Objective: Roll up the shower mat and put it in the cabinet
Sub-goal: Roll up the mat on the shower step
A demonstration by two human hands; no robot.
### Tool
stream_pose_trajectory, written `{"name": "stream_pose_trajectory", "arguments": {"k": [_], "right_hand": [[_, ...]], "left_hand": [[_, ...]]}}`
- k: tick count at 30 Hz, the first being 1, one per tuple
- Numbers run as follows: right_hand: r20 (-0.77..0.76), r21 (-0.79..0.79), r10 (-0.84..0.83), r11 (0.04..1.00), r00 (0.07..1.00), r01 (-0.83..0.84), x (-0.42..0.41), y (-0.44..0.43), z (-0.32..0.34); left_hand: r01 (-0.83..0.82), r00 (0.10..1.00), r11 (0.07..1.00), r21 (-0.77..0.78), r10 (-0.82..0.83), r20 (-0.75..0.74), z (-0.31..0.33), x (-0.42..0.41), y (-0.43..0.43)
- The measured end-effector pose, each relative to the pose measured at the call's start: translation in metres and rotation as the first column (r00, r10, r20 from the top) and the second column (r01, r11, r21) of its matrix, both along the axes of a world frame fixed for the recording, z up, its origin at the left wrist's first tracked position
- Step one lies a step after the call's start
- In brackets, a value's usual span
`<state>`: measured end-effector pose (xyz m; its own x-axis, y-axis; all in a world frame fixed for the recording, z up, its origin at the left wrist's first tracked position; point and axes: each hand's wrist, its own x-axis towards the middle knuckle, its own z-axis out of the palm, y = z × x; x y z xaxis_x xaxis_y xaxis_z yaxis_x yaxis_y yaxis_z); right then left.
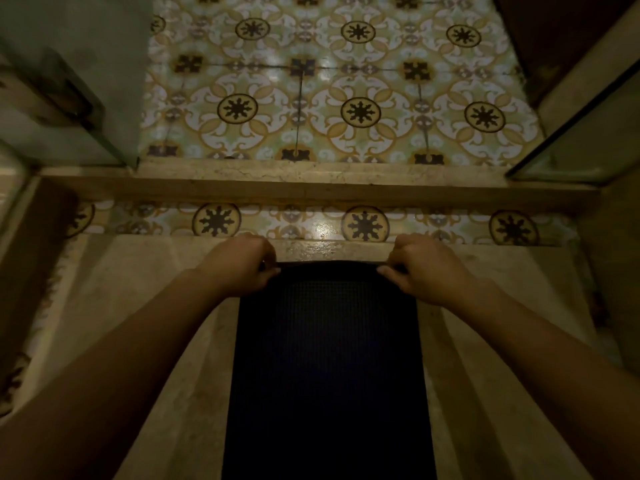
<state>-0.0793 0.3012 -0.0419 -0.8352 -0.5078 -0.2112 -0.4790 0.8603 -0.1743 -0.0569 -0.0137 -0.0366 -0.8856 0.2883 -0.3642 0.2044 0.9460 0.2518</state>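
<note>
Head view: left hand (pixel 239 265) and right hand (pixel 420 268) had fingers pinching the mat's (pixel 329 358) far edge; rolling tight and even looked wise.

shower mat (pixel 329 368): near end cut off by bottom edge | far corners hidden under left hand (pixel 239 266) and right hand (pixel 420 268) | fingertips tucked out of sight

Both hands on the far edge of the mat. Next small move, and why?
Probably curl that far edge back toward the body to start the first tight turn. The left hand and right hand each pinch a far corner of the dark shower mat, which lies flat and unrolled on the stone floor, so no roll exists yet.
</note>
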Motion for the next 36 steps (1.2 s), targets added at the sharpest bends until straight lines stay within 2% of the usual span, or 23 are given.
{"name": "stream_pose_trajectory", "arguments": {"k": [6, 10, 13, 15, 19, 24, 30, 36], "right_hand": [[0.208, -0.018, -0.108, 0.993, 0.972, 0.114, -0.013, -0.005, 0.002], [0.301, -0.146, -0.218, 0.952, 0.928, 0.270, -0.001, -0.002, -0.009], [0.265, -0.076, -0.146, 0.982, 0.953, 0.171, 0.001, -0.005, -0.011], [0.268, -0.025, -0.120, 0.991, 0.956, 0.131, -0.001, -0.008, -0.008], [0.221, -0.030, -0.172, 0.983, 0.960, 0.183, 0.003, -0.011, -0.009], [0.128, -0.014, -0.093, 0.995, 0.987, 0.096, 0.006, -0.012, -0.009], [-0.036, -0.061, -0.044, 0.997, 0.998, 0.042, 0.007, -0.013, -0.012], [-0.041, -0.063, -0.025, 0.998, 0.999, 0.023, 0.001, -0.008, -0.018]], "left_hand": [[-0.049, 0.995, 0.998, -0.044, 0.052, 0.087, 0.001, -0.010, 0.005], [-0.067, 0.997, 0.998, -0.005, 0.067, 0.046, -0.010, 0.005, 0.004], [-0.147, 0.987, 0.986, 0.075, 0.141, 0.079, -0.010, 0.014, 0.000], [-0.137, 0.990, 0.988, 0.075, 0.132, 0.057, -0.008, 0.016, 0.001], [-0.044, 0.999, 0.999, -0.021, 0.044, -0.021, -0.009, 0.016, 0.011], [0.052, 0.993, 0.986, -0.157, -0.068, -0.098, -0.015, 0.021, 0.018], [0.079, 0.961, 0.992, -0.100, -0.102, -0.257, -0.017, 0.013, 0.021], [-0.017, 0.966, 0.997, -0.072, -0.002, -0.260, -0.025, 0.015, 0.029]]}}
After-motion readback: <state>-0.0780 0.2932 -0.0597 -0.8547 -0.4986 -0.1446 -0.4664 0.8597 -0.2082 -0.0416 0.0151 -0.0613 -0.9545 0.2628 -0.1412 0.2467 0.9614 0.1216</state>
